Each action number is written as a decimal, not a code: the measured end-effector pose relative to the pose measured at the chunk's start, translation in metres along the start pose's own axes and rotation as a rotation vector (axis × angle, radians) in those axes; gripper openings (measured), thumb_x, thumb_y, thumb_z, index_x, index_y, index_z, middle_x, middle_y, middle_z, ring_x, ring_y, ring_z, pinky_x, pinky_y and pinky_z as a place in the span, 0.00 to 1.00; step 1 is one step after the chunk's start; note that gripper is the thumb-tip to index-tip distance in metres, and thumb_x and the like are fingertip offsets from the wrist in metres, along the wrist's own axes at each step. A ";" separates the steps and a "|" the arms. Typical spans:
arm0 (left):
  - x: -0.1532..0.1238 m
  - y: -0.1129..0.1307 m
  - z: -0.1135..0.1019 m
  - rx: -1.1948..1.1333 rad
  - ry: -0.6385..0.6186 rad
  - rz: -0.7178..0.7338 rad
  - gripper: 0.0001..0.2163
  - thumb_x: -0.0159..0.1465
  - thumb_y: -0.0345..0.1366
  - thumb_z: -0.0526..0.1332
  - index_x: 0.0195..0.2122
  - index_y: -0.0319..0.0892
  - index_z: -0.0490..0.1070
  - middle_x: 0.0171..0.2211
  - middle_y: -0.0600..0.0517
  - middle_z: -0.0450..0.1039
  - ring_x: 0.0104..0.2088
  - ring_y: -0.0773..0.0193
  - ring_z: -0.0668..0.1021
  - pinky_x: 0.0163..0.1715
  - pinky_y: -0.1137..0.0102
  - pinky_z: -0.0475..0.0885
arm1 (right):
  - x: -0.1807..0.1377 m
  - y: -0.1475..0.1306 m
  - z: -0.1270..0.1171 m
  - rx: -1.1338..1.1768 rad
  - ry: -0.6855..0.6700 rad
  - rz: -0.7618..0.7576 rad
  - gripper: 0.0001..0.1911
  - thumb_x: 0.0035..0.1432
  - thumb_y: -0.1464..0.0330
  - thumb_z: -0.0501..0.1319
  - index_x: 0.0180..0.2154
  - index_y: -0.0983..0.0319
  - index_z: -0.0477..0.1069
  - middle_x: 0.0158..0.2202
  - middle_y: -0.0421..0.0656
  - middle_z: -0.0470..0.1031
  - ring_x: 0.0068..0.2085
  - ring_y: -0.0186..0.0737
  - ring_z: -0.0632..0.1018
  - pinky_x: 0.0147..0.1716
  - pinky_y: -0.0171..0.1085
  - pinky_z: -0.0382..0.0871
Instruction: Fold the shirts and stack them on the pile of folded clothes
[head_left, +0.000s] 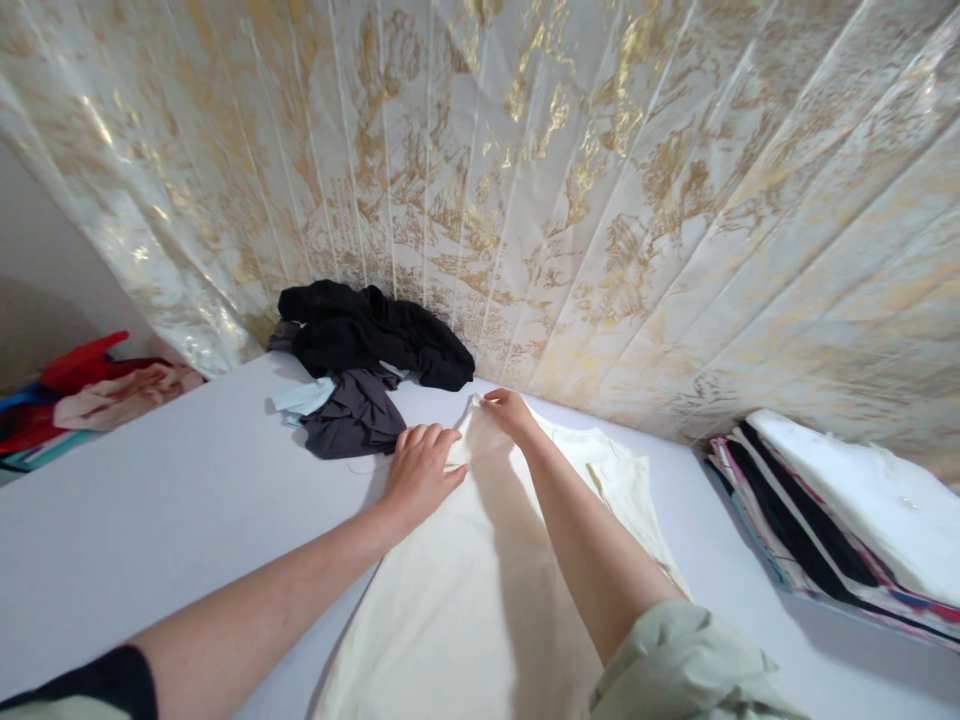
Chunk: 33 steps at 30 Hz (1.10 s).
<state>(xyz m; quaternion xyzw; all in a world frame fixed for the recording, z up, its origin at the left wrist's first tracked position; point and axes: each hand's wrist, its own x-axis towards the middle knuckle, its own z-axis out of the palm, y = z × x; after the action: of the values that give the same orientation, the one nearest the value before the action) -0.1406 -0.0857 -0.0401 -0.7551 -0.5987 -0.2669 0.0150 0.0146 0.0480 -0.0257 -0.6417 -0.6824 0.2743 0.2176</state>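
Observation:
A cream short-sleeved shirt (465,600) lies spread on the white table, its lower part running out of the bottom of the view. My left hand (424,472) is closed on the shirt's left edge near the upper corner, fingers curled and thumb on the cloth. At the top left corner, my right hand (510,412) pinches the fabric between thumb and fingers. The shirt's right side, with what looks like a sleeve, lies loose beyond my right forearm. Just left of my left hand is a crumpled dark grey garment (356,415).
Behind it a black garment (375,335) lies heaped against the gold-patterned curtain (525,200). A stack of folded clothes (847,510) stands on the right of the white table (150,520). Red and pink clothes (105,390) are piled beyond the table's left edge.

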 end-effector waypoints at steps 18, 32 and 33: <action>-0.001 0.003 -0.002 -0.071 -0.029 0.207 0.06 0.59 0.30 0.60 0.37 0.44 0.66 0.37 0.51 0.71 0.45 0.58 0.71 0.58 0.59 0.58 | -0.048 -0.019 -0.021 -0.514 0.172 -0.088 0.13 0.61 0.70 0.53 0.46 0.63 0.70 0.46 0.52 0.73 0.46 0.46 0.74 0.42 0.40 0.65; 0.002 0.004 -0.009 -0.008 -0.029 0.184 0.13 0.67 0.40 0.53 0.32 0.44 0.76 0.31 0.49 0.76 0.39 0.58 0.75 0.56 0.57 0.59 | -0.045 0.001 0.032 -0.531 0.025 -0.287 0.29 0.68 0.57 0.43 0.66 0.59 0.49 0.69 0.45 0.47 0.67 0.43 0.51 0.63 0.51 0.43; 0.002 0.003 -0.008 -0.016 -0.021 0.191 0.13 0.67 0.39 0.52 0.36 0.44 0.76 0.34 0.48 0.77 0.41 0.58 0.75 0.57 0.57 0.59 | -0.044 0.000 0.032 -0.529 0.024 -0.289 0.30 0.67 0.56 0.43 0.66 0.59 0.48 0.69 0.45 0.47 0.67 0.43 0.51 0.63 0.51 0.43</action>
<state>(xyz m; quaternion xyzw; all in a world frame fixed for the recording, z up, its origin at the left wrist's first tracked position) -0.1407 -0.0872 -0.0317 -0.8115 -0.5220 -0.2613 0.0282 -0.0022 0.0010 -0.0474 -0.5755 -0.8118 0.0454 0.0876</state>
